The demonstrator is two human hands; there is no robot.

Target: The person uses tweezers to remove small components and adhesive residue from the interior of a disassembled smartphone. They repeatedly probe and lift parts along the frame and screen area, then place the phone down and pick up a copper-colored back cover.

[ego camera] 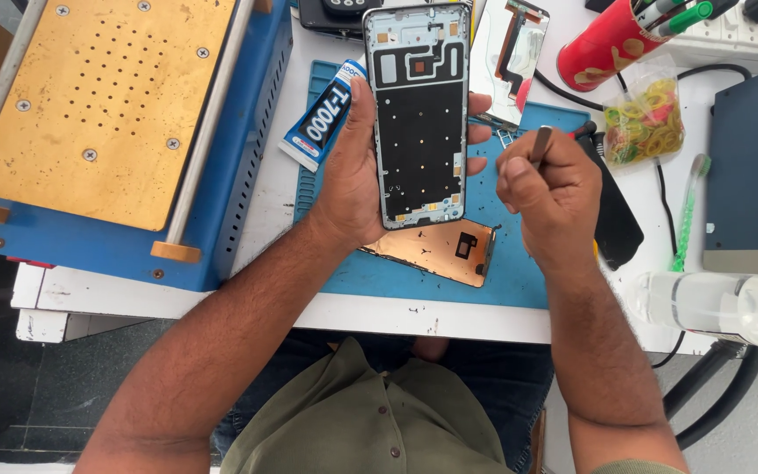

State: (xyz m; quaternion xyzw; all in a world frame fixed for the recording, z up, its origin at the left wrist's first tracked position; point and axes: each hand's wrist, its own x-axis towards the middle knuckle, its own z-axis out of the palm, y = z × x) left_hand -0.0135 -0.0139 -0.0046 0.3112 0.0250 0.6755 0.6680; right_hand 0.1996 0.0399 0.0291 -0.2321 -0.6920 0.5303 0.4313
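Head view
Risk, frame: the phone frame is pinched only by its long edges, so a hard push from the tool could, I judge, twist it out of the grip onto the blue mat.
Risk, parts: the copper-backed panel lies directly beneath, near edge of the mat; a drop or slip could scratch it.
Risk, tool: the small flat tool points toward the frame's right edge; a slip might gouge the dark inner face.
Left hand: clamped on the frame, thumb along its left edge, fingertips wrapping the right; forearm rises from near left.
Right hand: curled into a fist around the tool, just right of the frame, not touching it.
Surroundings: glue tube far left of the hand; bag of rubber bands far right.
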